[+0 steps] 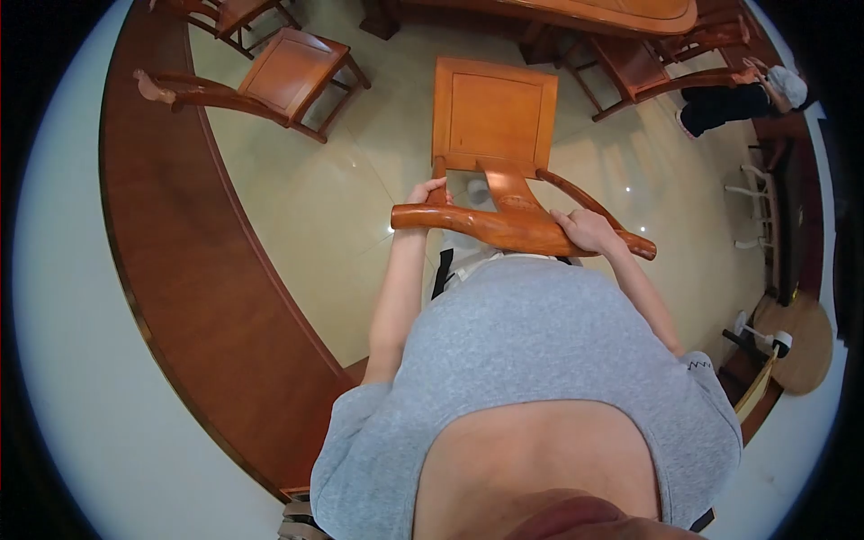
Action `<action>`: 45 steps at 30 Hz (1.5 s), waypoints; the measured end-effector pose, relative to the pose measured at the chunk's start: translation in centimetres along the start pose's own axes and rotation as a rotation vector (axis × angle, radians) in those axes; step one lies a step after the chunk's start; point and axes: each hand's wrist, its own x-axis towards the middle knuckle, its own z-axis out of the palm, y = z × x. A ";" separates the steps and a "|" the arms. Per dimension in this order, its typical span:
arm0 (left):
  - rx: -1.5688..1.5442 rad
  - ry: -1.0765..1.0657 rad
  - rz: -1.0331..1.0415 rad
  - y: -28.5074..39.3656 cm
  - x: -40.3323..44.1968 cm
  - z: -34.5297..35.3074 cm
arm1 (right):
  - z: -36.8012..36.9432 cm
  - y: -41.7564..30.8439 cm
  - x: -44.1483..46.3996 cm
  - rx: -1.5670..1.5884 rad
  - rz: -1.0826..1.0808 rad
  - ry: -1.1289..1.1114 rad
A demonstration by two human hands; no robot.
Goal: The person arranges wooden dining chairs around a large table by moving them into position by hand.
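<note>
Directly in front of my body is a wooden chair point(493, 112), its square seat pointing away from me and its curved backrest nearest my waist. My left hand point(430, 193) is closed around the left upright of the backrest, just beyond the top rail. On the other side, my right hand point(587, 230) grips the top rail point(486, 227) right of the broad centre slat point(511, 189), with its fingers partly hidden. The chair's legs are mostly concealed beneath the seat.
A large wooden table point(576, 11) stands ahead. Another wooden chair point(297, 76) is at the left, and one more point(630, 67) at the right. Beyond it a person point(733, 103) in dark clothes is by a chair. Brown wall panelling point(189, 243) runs along my left.
</note>
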 end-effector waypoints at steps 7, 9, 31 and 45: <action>0.038 -0.042 0.002 0.7 0.5 -0.7 | 0.2 0.6 0.8 -0.001 -0.057 0.028; 0.013 -0.051 0.021 0.6 0.7 -0.3 | -1.2 0.4 0.2 0.011 -0.027 0.046; 0.149 -0.282 0.066 0.5 -0.4 -3.2 | 1.7 -0.7 -2.8 0.012 -0.192 0.374; 0.103 -0.205 0.493 -1.7 2.8 -5.1 | 0.6 -0.1 -4.2 -0.024 -0.401 0.498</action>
